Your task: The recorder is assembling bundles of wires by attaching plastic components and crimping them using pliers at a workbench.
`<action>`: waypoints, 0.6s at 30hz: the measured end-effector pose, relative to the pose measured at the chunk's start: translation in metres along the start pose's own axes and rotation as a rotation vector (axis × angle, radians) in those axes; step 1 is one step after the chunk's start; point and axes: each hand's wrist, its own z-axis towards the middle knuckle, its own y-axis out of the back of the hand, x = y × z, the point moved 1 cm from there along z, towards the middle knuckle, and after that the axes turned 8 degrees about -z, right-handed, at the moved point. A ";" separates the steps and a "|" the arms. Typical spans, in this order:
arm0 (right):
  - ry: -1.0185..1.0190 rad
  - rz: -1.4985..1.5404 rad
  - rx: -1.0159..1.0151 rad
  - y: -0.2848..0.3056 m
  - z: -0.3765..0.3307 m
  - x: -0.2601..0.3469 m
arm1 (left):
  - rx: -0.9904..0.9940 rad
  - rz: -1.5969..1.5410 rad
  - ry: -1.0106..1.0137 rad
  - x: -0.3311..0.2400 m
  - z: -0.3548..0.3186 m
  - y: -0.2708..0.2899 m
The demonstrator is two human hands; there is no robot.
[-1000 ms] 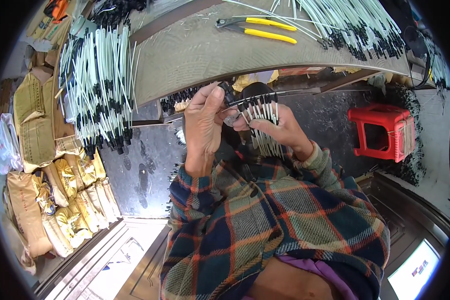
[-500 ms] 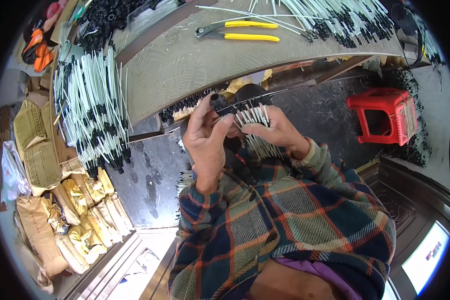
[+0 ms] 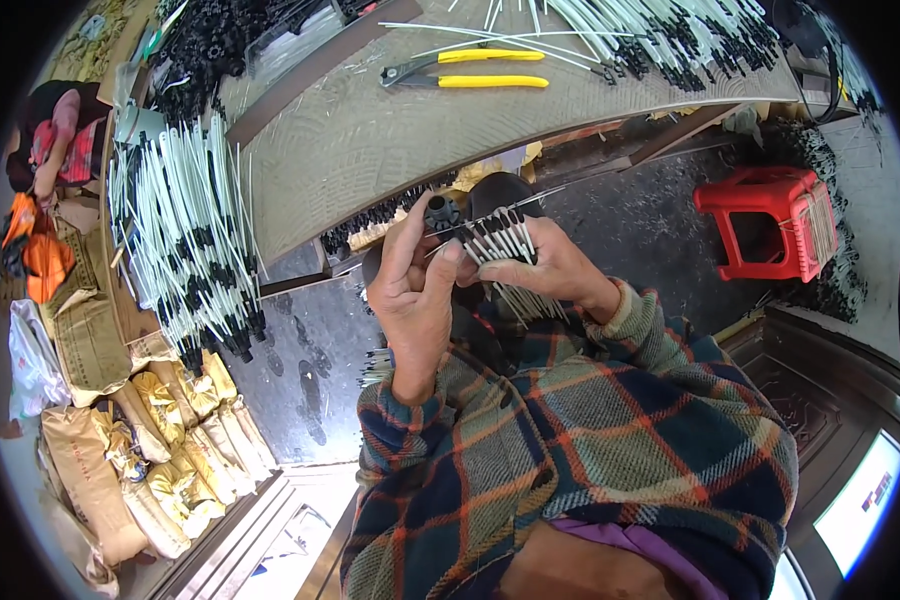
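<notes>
Close to my lap, my left hand (image 3: 412,298) has its fingers bent around a black, round, ribbed plastic hub (image 3: 442,212). The hub's open end faces up. My right hand (image 3: 562,268) grips a fanned row of thin white rods with black ends (image 3: 505,240), its thumb lying across them. A thin, straight wire or rod (image 3: 530,198) runs along the black ends, between the hub and the right hand's fingers. Both hands meet at the hub side of the row, where the left thumb and fingertips partly hide the contact.
Yellow-handled pliers (image 3: 492,82) lie on the worktable (image 3: 340,150) ahead, near a pile of white rods (image 3: 660,40). Another rod pile (image 3: 185,220) hangs at left. Wrapped packages (image 3: 95,480) lie lower left. A red stool (image 3: 765,225) stands right; another person (image 3: 60,140) is far left.
The hub has tipped so that its hole shows more. My hands stay close together with the rods. The view has shifted slightly, and more of the person at far left shows.
</notes>
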 end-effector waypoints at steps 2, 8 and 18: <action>-0.036 -0.006 0.005 0.000 -0.001 0.001 | 0.009 0.020 0.005 -0.004 0.000 -0.003; -0.065 0.070 -0.042 -0.003 -0.005 -0.003 | 0.002 -0.119 0.003 0.004 -0.003 -0.003; -0.023 0.060 -0.009 0.001 -0.001 -0.001 | -0.192 -0.174 -0.024 0.006 -0.002 -0.018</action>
